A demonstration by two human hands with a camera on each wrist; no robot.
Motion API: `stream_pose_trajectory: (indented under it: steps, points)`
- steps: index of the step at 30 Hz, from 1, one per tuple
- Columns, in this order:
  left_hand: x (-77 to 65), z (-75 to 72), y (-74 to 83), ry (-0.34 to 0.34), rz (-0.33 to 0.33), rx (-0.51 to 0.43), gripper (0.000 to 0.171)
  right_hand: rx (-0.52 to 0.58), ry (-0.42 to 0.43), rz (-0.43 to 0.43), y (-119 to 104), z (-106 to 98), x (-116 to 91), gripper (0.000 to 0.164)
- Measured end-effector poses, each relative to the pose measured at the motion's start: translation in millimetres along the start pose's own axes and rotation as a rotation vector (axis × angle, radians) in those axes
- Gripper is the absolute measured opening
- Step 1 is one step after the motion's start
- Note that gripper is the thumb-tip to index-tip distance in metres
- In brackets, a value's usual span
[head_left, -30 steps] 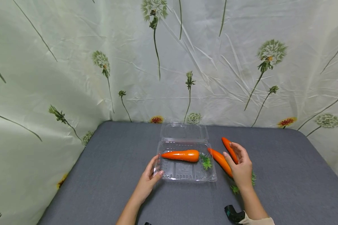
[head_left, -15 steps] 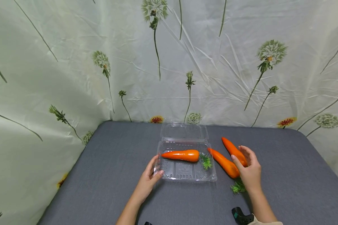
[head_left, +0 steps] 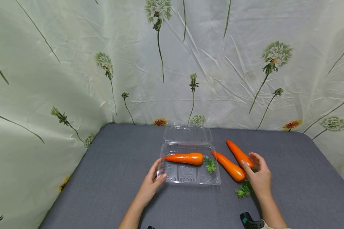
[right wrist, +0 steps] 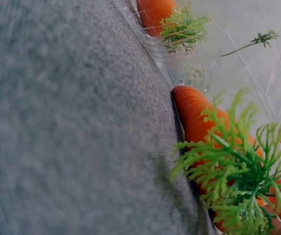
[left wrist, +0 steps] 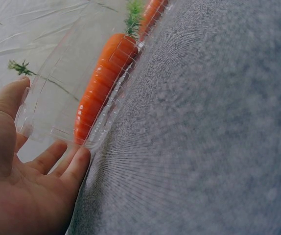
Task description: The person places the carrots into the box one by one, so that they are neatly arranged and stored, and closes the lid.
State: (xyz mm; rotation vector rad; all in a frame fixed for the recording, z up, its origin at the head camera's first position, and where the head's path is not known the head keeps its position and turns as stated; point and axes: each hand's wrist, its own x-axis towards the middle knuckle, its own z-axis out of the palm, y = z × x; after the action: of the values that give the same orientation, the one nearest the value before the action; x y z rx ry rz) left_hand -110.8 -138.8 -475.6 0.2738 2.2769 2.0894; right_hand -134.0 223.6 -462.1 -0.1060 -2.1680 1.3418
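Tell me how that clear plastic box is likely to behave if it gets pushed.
The clear plastic box would probably flex, since its walls look thin. The rounded carrot inside might roll, with bare space beside it. The lid could wobble, being folded back along one edge.

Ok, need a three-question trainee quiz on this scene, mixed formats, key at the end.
1. Multiple choice: the lid of the clear plastic rectangular container is: A) closed, B) open, C) detached.
2. True or false: the bare left hand holds the container's left side.
3. Short answer: how many glossy orange tapered carrots are outside the container?

Key:
1. B
2. True
3. Two; the bare right hand is at the thick end of the right-hand carrot.
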Motion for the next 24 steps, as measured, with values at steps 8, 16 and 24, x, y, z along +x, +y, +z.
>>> stream_pose_trajectory:
  steps: [8,16,24]
  points:
    - [-0.1,-0.4,-0.3,0.002,0.0,0.001,0.062,-0.109,-0.02,0.065,6.6,-1.9,1.3,0.046]
    - [-0.7,-0.5,0.3,-0.006,0.002,-0.006,0.062,-0.147,-0.082,0.138,7.6,-5.4,2.6,0.047]
    - [-0.8,-0.4,0.4,-0.01,-0.01,-0.008,0.063,-0.198,-0.125,0.188,8.5,-6.6,3.0,0.048]
